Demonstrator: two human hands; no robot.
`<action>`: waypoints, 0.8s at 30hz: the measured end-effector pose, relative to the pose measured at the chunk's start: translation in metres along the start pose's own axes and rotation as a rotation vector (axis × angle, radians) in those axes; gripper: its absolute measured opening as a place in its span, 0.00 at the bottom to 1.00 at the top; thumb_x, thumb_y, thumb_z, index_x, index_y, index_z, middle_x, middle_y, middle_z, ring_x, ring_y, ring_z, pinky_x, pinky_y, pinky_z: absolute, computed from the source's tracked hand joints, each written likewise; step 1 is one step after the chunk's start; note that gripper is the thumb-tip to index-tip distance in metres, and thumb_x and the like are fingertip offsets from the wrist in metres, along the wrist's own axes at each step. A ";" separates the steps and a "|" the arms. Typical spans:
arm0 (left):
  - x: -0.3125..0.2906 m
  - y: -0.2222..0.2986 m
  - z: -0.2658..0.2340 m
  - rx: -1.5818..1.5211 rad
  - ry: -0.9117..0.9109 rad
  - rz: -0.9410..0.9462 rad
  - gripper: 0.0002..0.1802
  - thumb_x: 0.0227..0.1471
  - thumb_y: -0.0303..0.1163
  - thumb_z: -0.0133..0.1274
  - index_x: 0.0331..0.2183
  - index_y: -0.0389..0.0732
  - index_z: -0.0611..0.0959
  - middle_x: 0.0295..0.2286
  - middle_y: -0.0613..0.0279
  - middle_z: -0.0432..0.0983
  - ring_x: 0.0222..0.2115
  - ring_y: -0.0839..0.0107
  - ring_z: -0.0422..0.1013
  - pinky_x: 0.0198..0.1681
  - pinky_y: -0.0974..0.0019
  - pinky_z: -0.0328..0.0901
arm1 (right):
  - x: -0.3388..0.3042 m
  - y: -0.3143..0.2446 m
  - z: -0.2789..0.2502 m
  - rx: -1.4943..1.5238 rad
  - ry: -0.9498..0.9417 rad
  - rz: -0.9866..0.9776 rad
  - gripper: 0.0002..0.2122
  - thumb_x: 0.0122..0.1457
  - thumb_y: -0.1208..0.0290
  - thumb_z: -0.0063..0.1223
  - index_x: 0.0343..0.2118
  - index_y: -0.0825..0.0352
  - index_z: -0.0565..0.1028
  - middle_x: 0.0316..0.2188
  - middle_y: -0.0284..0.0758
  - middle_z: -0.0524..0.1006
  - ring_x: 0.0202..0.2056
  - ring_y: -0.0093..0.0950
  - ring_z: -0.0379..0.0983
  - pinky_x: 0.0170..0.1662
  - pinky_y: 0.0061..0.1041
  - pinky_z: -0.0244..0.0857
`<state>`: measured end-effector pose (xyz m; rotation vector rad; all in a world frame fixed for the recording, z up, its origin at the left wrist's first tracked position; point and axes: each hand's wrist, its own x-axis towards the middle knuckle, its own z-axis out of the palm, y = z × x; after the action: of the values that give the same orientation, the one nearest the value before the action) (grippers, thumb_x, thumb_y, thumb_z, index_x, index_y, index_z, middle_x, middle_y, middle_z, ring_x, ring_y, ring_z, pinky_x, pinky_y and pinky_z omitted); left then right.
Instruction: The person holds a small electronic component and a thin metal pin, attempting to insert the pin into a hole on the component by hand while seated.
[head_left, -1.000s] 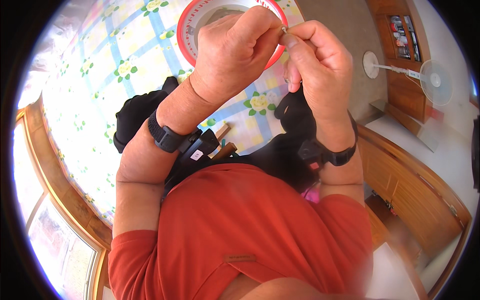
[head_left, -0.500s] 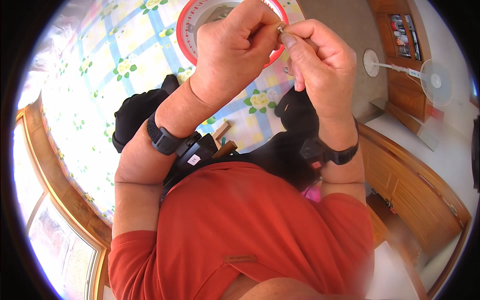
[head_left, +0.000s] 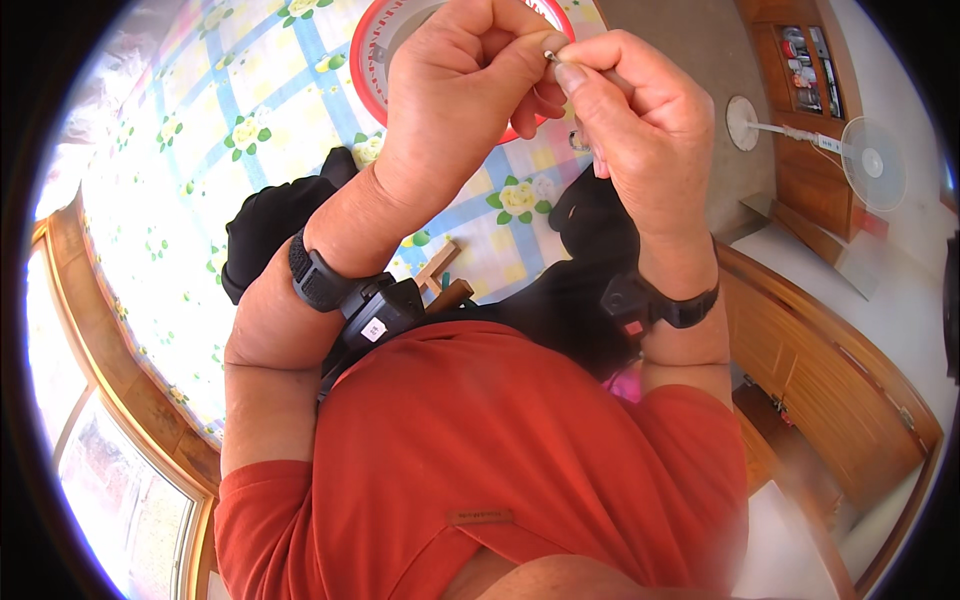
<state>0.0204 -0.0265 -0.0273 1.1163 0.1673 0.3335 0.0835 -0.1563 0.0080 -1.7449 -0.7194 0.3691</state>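
Observation:
Both hands meet at the fingertips at the top of the view. Between them shows the tip of a small, pale, slender piece (head_left: 551, 56), too small to name. My left hand (head_left: 445, 95) is closed, thumb and forefinger pinching at one end of it. From the other side, the thumb and forefinger of my right hand (head_left: 640, 115) pinch it too. Behind and below my left hand lies a round basin (head_left: 369, 75) with a red rim and white inside. My left hand hides much of the basin, and its contents cannot be made out.
A flowered, checked cloth (head_left: 250, 180) spreads under the basin. Black fabric (head_left: 275, 235) lies left of my left forearm, and small wooden pieces (head_left: 437, 265) are near my waist. A white fan (head_left: 872, 162) and wooden cabinet doors (head_left: 830, 370) stand at the right.
My left hand has shifted slightly left and turned a little, with its lower fingers showing more. The pinched fingertips and the small piece have moved slightly left.

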 end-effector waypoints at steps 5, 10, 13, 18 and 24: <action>0.002 0.000 -0.008 -0.015 -0.068 -0.054 0.02 0.56 0.23 0.48 0.31 0.40 0.74 0.22 0.66 0.72 0.20 0.81 0.67 0.21 0.77 0.62 | 0.000 0.001 -0.002 -0.057 -0.011 -0.023 0.02 0.57 0.78 0.51 0.29 0.69 0.75 0.14 0.20 0.64 0.17 0.07 0.53 0.19 0.11 0.47; 0.001 -0.007 -0.003 -0.255 0.002 -0.214 0.05 0.57 0.28 0.47 0.30 0.38 0.75 0.15 0.62 0.68 0.12 0.76 0.61 0.16 0.73 0.58 | 0.005 0.004 -0.007 -0.339 0.092 -0.139 0.01 0.56 0.81 0.52 0.30 0.70 0.75 0.16 0.20 0.66 0.20 0.08 0.56 0.22 0.11 0.50; 0.001 -0.008 -0.003 -0.328 -0.036 -0.228 0.07 0.58 0.31 0.46 0.30 0.39 0.74 0.14 0.62 0.66 0.11 0.74 0.60 0.15 0.72 0.56 | 0.005 0.004 -0.005 -0.290 0.122 -0.200 0.00 0.54 0.79 0.54 0.29 0.69 0.75 0.15 0.23 0.67 0.18 0.10 0.58 0.21 0.13 0.51; 0.002 -0.011 -0.004 -0.353 -0.034 -0.189 0.06 0.58 0.30 0.46 0.31 0.39 0.75 0.15 0.61 0.67 0.12 0.73 0.62 0.15 0.72 0.57 | 0.003 0.006 -0.001 -0.274 0.088 -0.222 0.00 0.55 0.80 0.54 0.29 0.70 0.75 0.17 0.21 0.67 0.19 0.10 0.57 0.22 0.11 0.50; -0.001 -0.010 -0.004 -0.250 -0.018 -0.119 0.06 0.59 0.29 0.45 0.32 0.38 0.74 0.16 0.61 0.69 0.13 0.73 0.63 0.17 0.72 0.59 | 0.007 0.009 0.003 -0.290 0.102 -0.262 0.01 0.52 0.76 0.57 0.26 0.64 0.76 0.11 0.26 0.68 0.13 0.14 0.61 0.16 0.16 0.53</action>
<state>0.0203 -0.0274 -0.0375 0.8575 0.1709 0.2308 0.0896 -0.1513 0.0000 -1.8942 -0.9495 -0.0052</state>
